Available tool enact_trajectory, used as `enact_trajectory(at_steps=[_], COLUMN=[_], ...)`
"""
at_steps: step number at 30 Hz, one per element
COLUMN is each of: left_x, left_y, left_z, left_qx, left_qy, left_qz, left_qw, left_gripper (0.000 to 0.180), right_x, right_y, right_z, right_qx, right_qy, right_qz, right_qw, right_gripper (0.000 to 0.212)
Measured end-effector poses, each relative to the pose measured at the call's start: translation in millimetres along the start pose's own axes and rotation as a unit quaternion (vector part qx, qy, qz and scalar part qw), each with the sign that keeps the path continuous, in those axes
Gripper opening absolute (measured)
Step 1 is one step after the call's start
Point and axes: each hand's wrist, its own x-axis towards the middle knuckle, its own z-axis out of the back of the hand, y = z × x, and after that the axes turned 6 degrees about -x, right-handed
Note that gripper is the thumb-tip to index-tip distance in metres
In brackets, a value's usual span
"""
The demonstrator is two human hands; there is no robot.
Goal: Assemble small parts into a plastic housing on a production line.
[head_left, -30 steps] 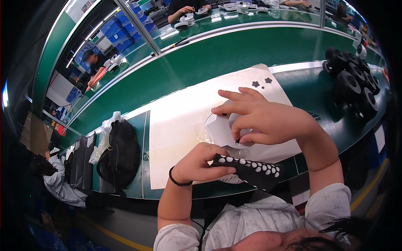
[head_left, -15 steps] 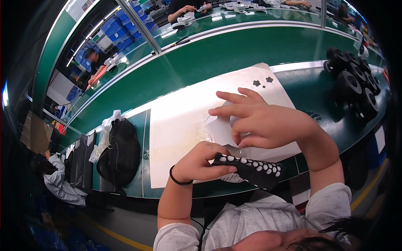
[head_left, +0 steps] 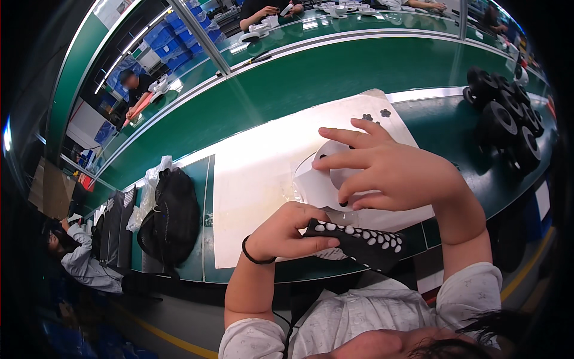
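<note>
My left hand (head_left: 287, 233) is closed, its thumb and fingers pinching a black sheet (head_left: 382, 254) with rows of white round spots. The sheet hangs over the near edge of the bench. Above the work board, my right hand (head_left: 388, 170) has its fingers spread over a white curved part (head_left: 311, 185). Small dark spots show at some right fingertips; whether they are loose pads stuck there, I cannot tell. My right hand hides much of the white part. A strip of clear film (head_left: 339, 214) lies between the two hands.
A pale board (head_left: 251, 179) covers the bench middle, with black flower-shaped pieces (head_left: 385, 112) at its far right. Black wheels (head_left: 499, 122) are piled at the right. A black bag (head_left: 179, 215) lies left. Other people work across and to the left.
My right hand has shifted slightly right, and dark spots now show at its fingertips. It now partly covers the small black pieces on the board. My left hand and the sheet stay put.
</note>
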Motion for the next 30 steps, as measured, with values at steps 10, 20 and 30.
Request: enact_trajectory(at_steps=[10, 20, 30], left_x=[5, 3, 5], left_y=[-9, -7, -7], left_z=[-1, 4, -1], left_qx=[-0.009, 0.005, -0.013], left_qy=[-0.006, 0.042, 0.002], left_qz=[0.012, 0.036, 0.001], left_qw=[1.0, 0.998, 1.0], left_gripper=[0.015, 0.013, 0.014], right_x=[-9, -14, -11], right_y=[25, 34, 36], right_z=[-10, -4, -3], right_qx=[-0.129, -0.148, -0.022], right_qy=[-0.08, 0.039, -0.017], right_qz=[0.002, -0.015, -0.016], right_qw=[0.988, 0.988, 0.999], right_gripper=[0.011, 0.016, 0.022])
